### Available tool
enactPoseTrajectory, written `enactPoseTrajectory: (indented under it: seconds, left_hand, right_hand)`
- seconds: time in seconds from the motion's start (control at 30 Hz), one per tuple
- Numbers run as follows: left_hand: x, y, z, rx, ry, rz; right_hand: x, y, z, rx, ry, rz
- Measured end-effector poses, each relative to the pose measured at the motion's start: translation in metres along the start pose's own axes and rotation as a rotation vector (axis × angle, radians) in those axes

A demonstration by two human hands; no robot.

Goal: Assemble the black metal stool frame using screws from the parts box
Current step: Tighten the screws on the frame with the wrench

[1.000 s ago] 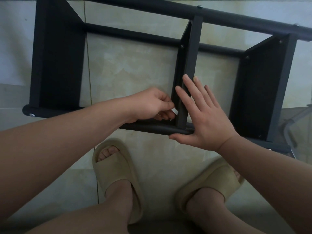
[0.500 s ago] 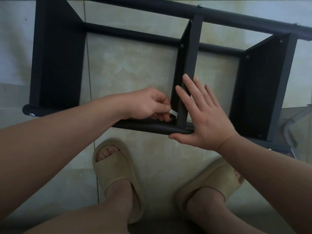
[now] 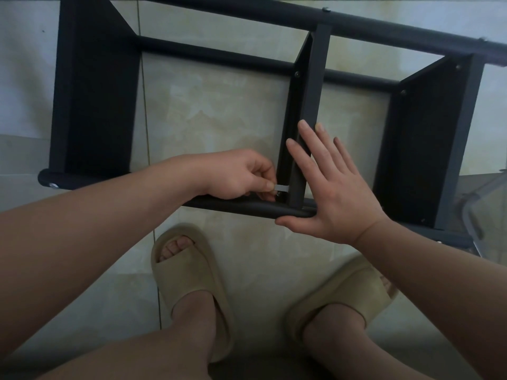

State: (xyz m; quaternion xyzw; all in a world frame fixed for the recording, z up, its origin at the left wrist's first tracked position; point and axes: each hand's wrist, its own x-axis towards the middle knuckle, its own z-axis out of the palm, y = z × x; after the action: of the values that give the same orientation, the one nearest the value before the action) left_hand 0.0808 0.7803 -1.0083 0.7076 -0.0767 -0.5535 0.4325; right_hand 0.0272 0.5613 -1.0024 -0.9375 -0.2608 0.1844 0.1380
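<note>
The black metal stool frame (image 3: 93, 105) stands on the tiled floor, with two long round bars and three flat cross pieces. My left hand (image 3: 236, 175) pinches a small silver flat wrench (image 3: 281, 187) at a screw (image 3: 279, 195) where the middle cross piece (image 3: 312, 86) meets the near round bar (image 3: 247, 207). My right hand (image 3: 329, 187) lies flat with straight fingers against that cross piece, thumb along the near bar. The parts box is not in view.
My two feet in beige slides (image 3: 189, 275) stand just below the frame on the pale tiled floor (image 3: 214, 116). Part of a grey metal object (image 3: 474, 212) shows at the right edge.
My left hand has turned the small wrench at the screw, so its silver end now shows level beside the cross piece. My right hand has stayed flat in place.
</note>
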Motion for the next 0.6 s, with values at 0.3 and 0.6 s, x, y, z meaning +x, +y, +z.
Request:
enactPoseTrajectory:
  seconds: [0.3, 0.6]
  left_hand:
    - [0.001, -0.004, 0.003, 0.116, -0.048, -0.017]
    - [-0.021, 0.008, -0.013, 0.606, 0.103, -0.233]
  right_hand:
    - [-0.001, 0.001, 0.0, -0.009, -0.012, -0.005]
    - [-0.001, -0.003, -0.008, -0.004, -0.089, 0.013]
